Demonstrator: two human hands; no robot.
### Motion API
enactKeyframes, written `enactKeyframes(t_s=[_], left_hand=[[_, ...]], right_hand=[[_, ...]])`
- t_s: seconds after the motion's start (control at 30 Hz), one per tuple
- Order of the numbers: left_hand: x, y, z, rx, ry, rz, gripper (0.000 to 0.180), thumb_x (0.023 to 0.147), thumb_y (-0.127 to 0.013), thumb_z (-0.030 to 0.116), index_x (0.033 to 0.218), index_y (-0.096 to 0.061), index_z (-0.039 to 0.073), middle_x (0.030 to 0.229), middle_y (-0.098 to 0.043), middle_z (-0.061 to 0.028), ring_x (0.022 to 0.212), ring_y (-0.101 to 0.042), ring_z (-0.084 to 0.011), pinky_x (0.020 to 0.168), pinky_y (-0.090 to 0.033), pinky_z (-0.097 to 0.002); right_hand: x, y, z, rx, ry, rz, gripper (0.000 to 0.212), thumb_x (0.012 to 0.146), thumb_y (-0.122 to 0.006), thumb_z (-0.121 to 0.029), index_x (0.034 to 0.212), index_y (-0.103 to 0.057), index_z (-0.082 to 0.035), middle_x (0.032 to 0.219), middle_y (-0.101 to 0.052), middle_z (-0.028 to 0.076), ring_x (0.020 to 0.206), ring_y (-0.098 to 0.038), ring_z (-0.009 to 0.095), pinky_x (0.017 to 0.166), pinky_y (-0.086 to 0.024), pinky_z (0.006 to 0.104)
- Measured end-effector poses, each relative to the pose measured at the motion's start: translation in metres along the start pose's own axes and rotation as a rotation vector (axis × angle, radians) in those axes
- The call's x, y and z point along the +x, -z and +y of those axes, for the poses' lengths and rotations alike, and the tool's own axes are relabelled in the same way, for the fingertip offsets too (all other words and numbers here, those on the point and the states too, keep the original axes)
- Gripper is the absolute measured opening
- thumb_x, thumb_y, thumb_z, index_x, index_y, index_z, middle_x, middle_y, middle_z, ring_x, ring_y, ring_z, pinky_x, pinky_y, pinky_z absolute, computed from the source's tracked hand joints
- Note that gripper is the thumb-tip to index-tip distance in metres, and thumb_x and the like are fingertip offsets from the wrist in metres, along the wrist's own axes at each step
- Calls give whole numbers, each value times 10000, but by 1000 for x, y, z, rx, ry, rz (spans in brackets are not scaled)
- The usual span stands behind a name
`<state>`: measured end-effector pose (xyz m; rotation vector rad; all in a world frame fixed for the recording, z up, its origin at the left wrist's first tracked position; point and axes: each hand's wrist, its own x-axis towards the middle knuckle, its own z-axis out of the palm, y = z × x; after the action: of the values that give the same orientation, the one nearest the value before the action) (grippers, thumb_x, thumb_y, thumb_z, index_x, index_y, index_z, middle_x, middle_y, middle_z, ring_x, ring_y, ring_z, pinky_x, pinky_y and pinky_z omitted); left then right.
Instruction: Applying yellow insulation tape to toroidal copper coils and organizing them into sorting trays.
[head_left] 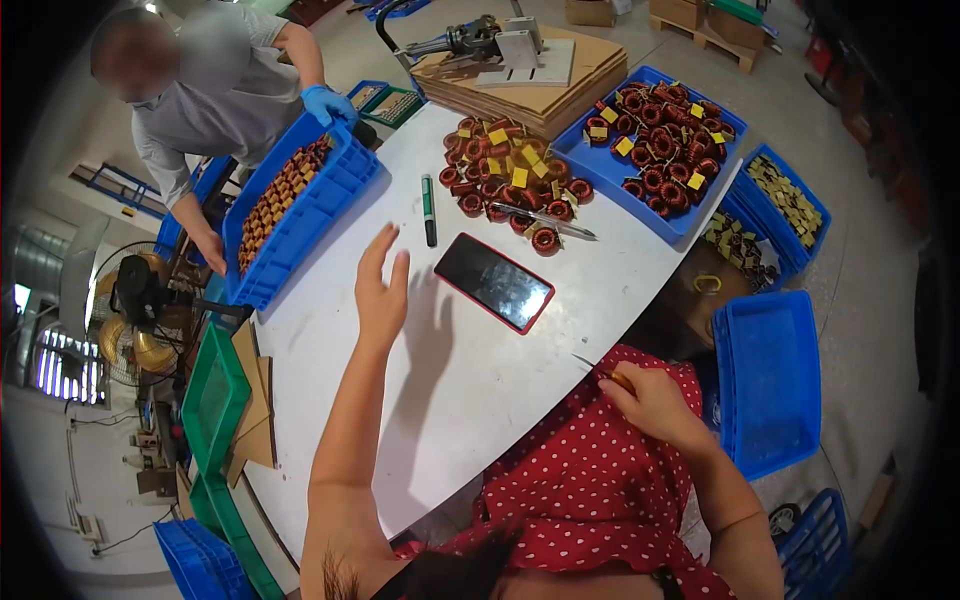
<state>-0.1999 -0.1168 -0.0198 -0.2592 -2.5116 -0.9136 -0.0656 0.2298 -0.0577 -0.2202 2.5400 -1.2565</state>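
My left hand (382, 290) is raised over the white table (330, 400), fingers apart and holding nothing. Just right of it a dark-screened phone with a red edge (495, 283) lies flat, and a green-and-black marker pen (429, 210) lies farther back. Close to my lap, at the table's front edge, my right hand (655, 402) is closed around a small tool with an amber handle (620, 381) and a thin metal tip. Beyond the phone sits a heap of copper-wound ring coils (480, 165), some with yellow tags. A tweezers-like slim metal tool (548, 220) rests against the heap.
A co-worker in grey holds a tilted blue crate (310, 240) of coils at the table's left edge. A blue tray (665, 222) of tagged coils stands back right, beside cardboard sheets (560, 110) under a metal fixture. Blue bins (770, 385) stand right; green trays (215, 400) left.
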Motion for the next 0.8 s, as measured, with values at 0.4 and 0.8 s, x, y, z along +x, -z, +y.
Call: enactKeyframes(t_s=[0.4,0.8], left_hand=[[-73,74,-11,335,7,134,416,824,-590,71,1226,-494,23,1289,-496,-148,1223,-431,-319,1030,-311,-426],[-83,81,-55,851,-10,319,371,691,-755,313,918,-589,71,875,-553,-58,873,-524,-259,812,-344,-395]], right_hand=[[1,-10,-19,87,50,28,310,844,-622,-292,898,-497,-13,659,-575,166,606,-583,336,556,-431,399],[-1,-16,-35,60,50,-64,313,838,-630,-283,903,-491,-10,662,-569,136,607,-584,286,573,-435,381]])
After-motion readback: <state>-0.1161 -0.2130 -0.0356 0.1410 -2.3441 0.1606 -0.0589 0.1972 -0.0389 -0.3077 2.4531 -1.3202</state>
